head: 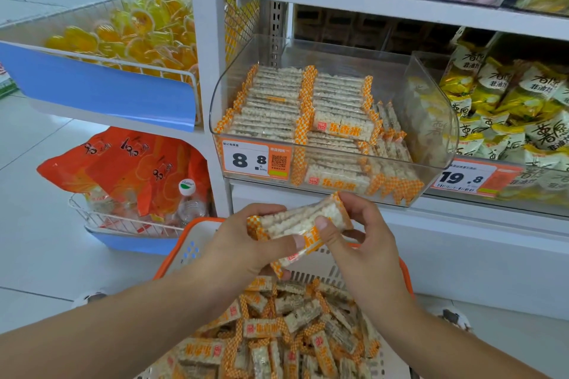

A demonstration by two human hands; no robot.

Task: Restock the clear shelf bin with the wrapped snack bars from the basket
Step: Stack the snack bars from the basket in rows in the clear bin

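Both hands hold a small stack of wrapped snack bars [300, 220], white puffed rice with orange checked ends, above the basket. My left hand [246, 240] grips the stack's left end and underside. My right hand [360, 237] pinches its right end, thumb on top. Below, the orange-rimmed white basket [184, 251] holds several loose bars [277, 332] in a heap. The clear shelf bin [431, 120] sits on the shelf just above the hands, with neat rows of the same bars [277, 101] on its left and middle, and a few standing bars at the right.
A bin of yellow-green snack bags [508, 108] stands to the right of the clear bin. A wire basket of yellow jelly cups [138, 34] hangs at the upper left. Orange bags and a bottle [189, 200] fill a low wire basket on the left. White floor tiles lie beyond.
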